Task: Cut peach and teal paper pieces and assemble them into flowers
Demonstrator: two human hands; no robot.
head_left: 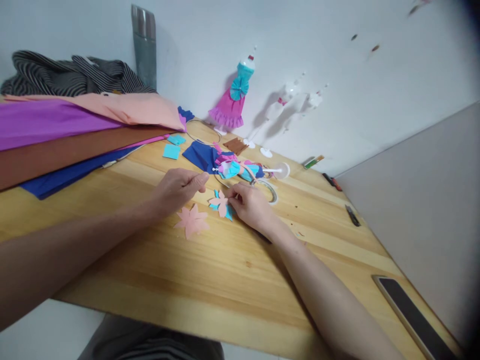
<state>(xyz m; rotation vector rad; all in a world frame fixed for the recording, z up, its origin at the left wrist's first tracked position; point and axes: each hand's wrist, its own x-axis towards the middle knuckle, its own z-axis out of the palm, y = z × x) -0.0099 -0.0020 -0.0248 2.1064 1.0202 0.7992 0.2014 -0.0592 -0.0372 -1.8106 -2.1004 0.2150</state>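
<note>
My left hand point(180, 190) hovers over the wooden table with fingers curled and thumb pressed to them. Whatever may be in that pinch cannot be made out. Between the hands is a small pink paper flower point(221, 204) with a blue paper flower point(229, 212) behind it. The fingertips of my right hand point(249, 202) are closed at the pink flower's right edge. Just below, a larger pink paper flower point(192, 221) lies flat on the wood. A small white dress-form figure point(240, 170) in blue and pink paper lies on its side beyond my hands.
Stacked crepe paper sheets point(60, 117) fill the left side before a grey bottle point(144, 55). A dressed form point(234, 95) stands by the wall, near bare white forms point(290, 92). A tape roll point(272, 192), a cutter point(352, 216) and a phone point(408, 315) lie rightward.
</note>
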